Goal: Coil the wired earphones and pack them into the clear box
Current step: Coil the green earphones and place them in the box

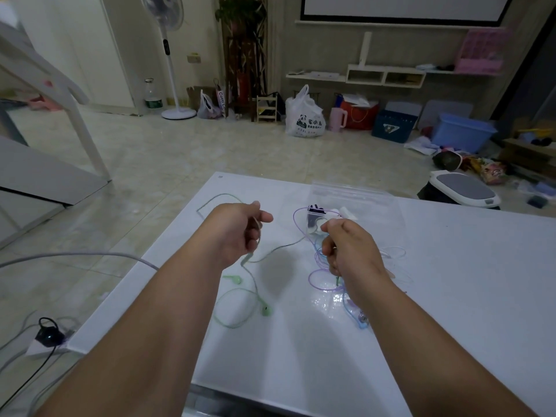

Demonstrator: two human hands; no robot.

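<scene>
Green wired earphones [237,302] lie spread over the white table [451,281]; two buds rest near the middle and the cable runs up toward the far left corner. My left hand [240,233] hangs above the table and pinches that green cable between thumb and fingers. My right hand [346,248] grips a bundle of purple and blue earphone cables [322,278], which loop below it. The clear box [355,203] stands just beyond my right hand, with small dark and white items inside.
A grey cable [90,255] crosses the floor at the left, near a power strip [48,338]. Behind the table are a white bin [463,191], bags, blue crates and a standing fan [171,55]. The table's left edge runs close to my left forearm.
</scene>
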